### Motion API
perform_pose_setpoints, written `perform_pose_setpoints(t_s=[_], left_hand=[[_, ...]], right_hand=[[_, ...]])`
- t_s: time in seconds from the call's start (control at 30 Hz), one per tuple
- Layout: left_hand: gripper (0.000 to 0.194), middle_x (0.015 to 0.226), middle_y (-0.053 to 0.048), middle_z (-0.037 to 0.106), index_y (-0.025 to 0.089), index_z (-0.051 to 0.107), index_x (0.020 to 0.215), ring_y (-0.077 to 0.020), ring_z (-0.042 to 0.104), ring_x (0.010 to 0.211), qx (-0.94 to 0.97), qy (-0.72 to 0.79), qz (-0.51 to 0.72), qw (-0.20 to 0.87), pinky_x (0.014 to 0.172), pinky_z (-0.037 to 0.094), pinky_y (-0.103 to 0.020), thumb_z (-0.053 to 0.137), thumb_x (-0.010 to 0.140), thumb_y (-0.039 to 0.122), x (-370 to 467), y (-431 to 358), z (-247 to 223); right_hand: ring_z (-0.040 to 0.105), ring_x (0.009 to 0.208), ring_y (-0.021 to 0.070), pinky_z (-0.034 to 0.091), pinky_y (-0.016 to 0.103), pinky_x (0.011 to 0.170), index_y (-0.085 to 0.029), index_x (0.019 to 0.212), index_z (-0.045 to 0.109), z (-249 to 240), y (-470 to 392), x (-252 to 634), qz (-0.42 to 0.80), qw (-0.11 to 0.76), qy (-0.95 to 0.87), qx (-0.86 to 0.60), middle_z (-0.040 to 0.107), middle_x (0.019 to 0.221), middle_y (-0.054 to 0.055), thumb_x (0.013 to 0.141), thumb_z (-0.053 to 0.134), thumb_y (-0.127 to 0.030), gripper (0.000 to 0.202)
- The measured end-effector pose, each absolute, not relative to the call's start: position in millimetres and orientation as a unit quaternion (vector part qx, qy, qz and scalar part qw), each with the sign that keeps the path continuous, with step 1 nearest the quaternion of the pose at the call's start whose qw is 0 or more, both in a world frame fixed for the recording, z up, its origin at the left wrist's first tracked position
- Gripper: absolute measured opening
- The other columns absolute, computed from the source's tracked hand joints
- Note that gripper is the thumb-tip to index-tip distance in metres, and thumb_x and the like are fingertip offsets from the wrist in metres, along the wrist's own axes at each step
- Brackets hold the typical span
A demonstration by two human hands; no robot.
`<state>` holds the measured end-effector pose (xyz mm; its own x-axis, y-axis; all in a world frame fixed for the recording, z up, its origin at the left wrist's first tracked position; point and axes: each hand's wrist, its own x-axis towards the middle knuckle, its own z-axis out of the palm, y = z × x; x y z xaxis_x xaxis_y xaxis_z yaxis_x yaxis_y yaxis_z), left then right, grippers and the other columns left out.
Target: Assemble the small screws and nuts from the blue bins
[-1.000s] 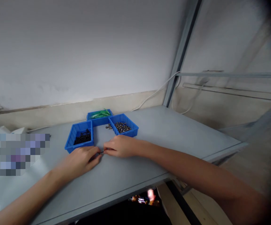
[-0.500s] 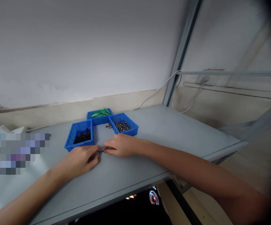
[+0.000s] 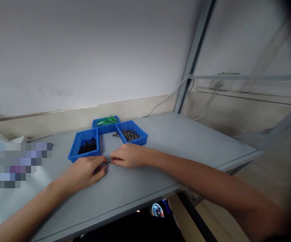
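Between my two hands, just above the grey table, is a thin dark rod-like piece (image 3: 108, 162); its exact kind is too small to make out. My left hand (image 3: 88, 170) pinches its left end between thumb and fingers. At the other end, my right hand (image 3: 129, 155) is closed on it with the fingertips. Behind my left hand stands a blue bin (image 3: 73, 148) holding small black parts (image 3: 88, 146). Beyond my right hand is a second blue bin (image 3: 144, 137) with shiny metal parts (image 3: 130, 135), a few of which lie outside it.
At the back, a third blue bin (image 3: 107, 128) contains green strips (image 3: 107, 121). A blurred-out patch (image 3: 19, 164) covers something on the left of the table (image 3: 185, 144). A white cable (image 3: 160, 102) runs along the wall to a metal frame post (image 3: 189, 77).
The view has shifted very slightly. Both hands keep the same grip on the thin dark piece, with no clear movement between them.
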<state>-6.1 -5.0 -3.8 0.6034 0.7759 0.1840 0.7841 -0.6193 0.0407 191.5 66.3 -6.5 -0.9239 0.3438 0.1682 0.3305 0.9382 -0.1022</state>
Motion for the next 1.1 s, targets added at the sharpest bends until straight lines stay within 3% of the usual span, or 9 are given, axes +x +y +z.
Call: perform_pose_setpoints(t_s=[1.1], left_hand=[[0.024,0.067,0.000,0.057,0.018,0.055,0.090,-0.0132,0.056,0.060,-0.894,-0.434,-0.105,0.023,0.054,0.041,-0.023,0.036,0.090,0.032,-6.8,-5.0,-4.0]], right_hand=[[0.056,0.065,0.0135,0.035,0.024,0.057,-0.017,0.090,0.061,-3.6,63.6,191.2,0.039,0.081,-0.981,-0.173,0.066,0.078,0.005,0.087,0.042,-0.029,0.023]])
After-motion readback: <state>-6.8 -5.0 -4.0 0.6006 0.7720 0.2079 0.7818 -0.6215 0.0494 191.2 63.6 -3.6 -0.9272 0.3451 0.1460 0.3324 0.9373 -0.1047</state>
